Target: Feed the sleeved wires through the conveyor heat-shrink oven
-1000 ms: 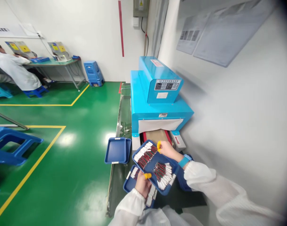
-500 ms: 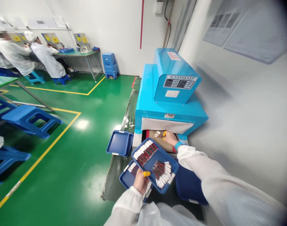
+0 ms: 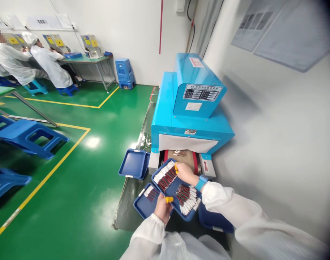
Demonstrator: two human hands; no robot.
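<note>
My left hand (image 3: 162, 208) grips the near edge of a blue tray (image 3: 172, 189) and holds it up in front of the blue conveyor machine (image 3: 189, 112). The tray carries two bunches of small red-and-white wired parts (image 3: 187, 198). My right hand (image 3: 184, 172), with a yellow fingertip cover, is closed over the far bunch (image 3: 166, 175), fingers pinched on parts there. A few of the same parts (image 3: 179, 153) lie on the brown belt (image 3: 190, 159) at the machine's mouth.
A second tray with parts (image 3: 147, 202) sits below the held one, an empty blue tray (image 3: 133, 163) to the left, another blue tray (image 3: 216, 221) to the right. Blue stools (image 3: 29, 136) stand on the green floor. People in white coats sit at a far bench (image 3: 83, 59).
My right hand has come back from the belt, where it left a few parts, to the far bunch on the tray. The view has shifted slightly.
</note>
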